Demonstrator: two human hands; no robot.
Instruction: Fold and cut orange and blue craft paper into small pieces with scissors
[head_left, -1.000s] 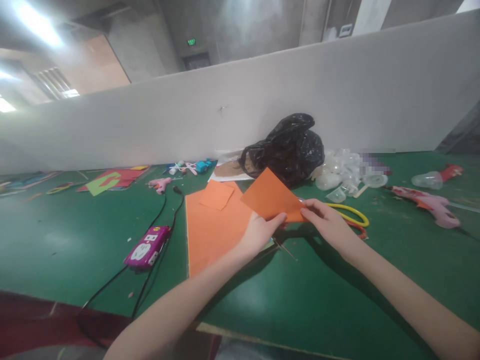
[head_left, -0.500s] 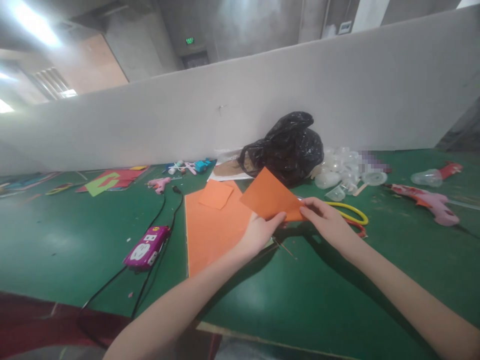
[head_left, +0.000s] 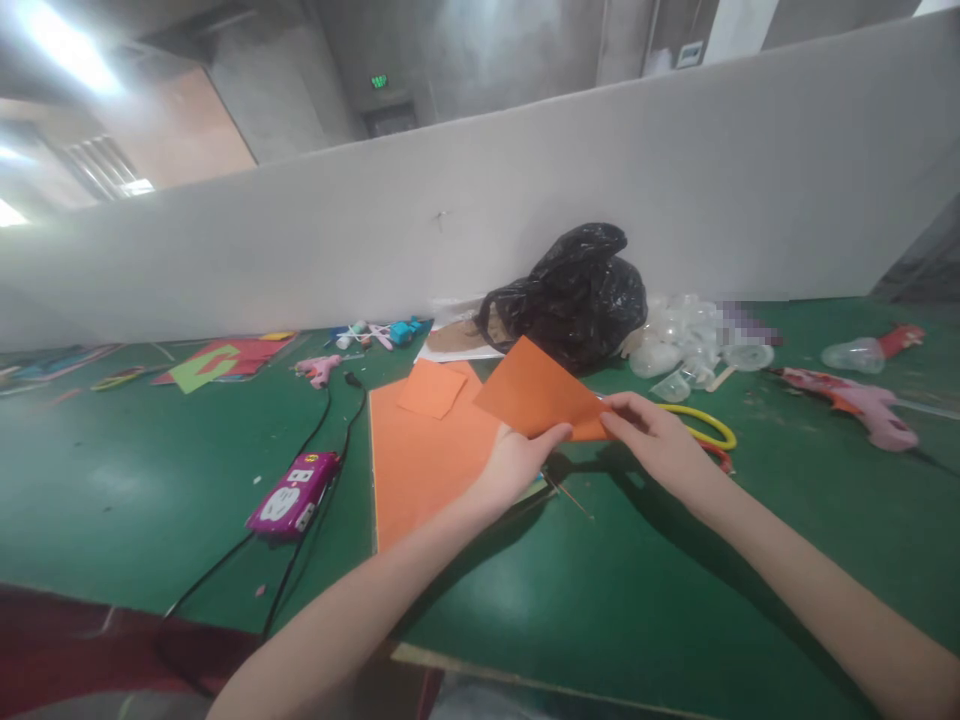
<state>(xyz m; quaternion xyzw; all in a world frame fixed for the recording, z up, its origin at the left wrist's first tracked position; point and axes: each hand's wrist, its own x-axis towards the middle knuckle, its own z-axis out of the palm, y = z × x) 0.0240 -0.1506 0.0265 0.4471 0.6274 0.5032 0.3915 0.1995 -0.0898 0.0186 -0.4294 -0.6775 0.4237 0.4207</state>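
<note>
**My left hand (head_left: 521, 465) and right hand (head_left: 656, 440) grip an orange paper (head_left: 534, 388)**

A pale partition (head_left: 300, 240) runs across the frame from left edge to right, and below it my green table (head_left: 660, 590) fills most of the lower half.

On the table, left of the frame's centre, lies a large orange sheet (head_left: 427, 470), partly hidden by my left wrist. A black plastic bag (head_left: 581, 295) sits crumpled against the partition, just right of the upper centre. To its right is a cluster of clear plastic cups (head_left: 679, 345).

The orange paper is at the centre of the frame, tilted with 1 corner pointing up, its top in front of the bag's lower edge. I grasp it with both hands: my left thumb lies along its lower edge, the other left fingers mostly out of sight, and my right thumb and fingers pinch its right corner.

A pink glue gun (head_left: 862, 405) lies at the right of the frame. At the left, red paper (head_left: 266, 355) lies partly under a green cutout (head_left: 206, 368). A purple box (head_left: 292, 495) with black cords rests at the lower left. Just beyond my right hand, a yellow loop (head_left: 709, 425) shows. A small orange piece (head_left: 433, 388) lies on the large sheet's upper part. Smaller in view, at the left of centre, is a second pink glue gun (head_left: 320, 370).
</note>
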